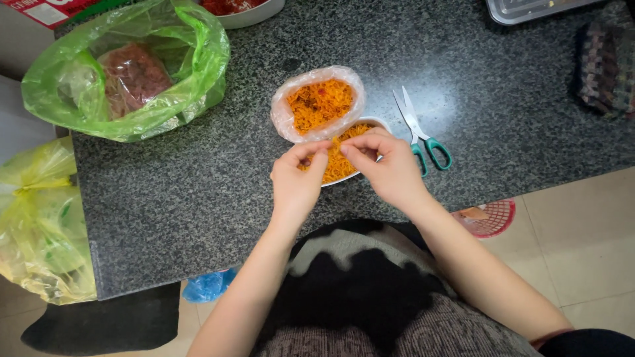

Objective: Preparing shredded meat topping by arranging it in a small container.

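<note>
Your left hand (296, 180) and right hand (390, 168) meet over the near edge of the white bowl (381, 123), which sits on the speckled dark surface (198, 185) close to its near edge. Both are pinched: your left grip has thumb and forefinger closed on a few strands of the orange shredded food (337, 162), and your right grip closes the same way just beside it, fingertips almost touching those of the left. Whether the right grip holds strands too, you cannot tell.

The bowl is heaped with the orange shreds. Touching its far left rim lies a clear plastic bag (317, 102), open, with more of the same shreds inside.

Just right of the bowl lie scissors (420, 132) with green handles, blades pointing far. Far left on the surface sits a green plastic bag (126, 73) holding something dark red. A yellow plastic bag (40, 218) hangs off the left edge.
</note>
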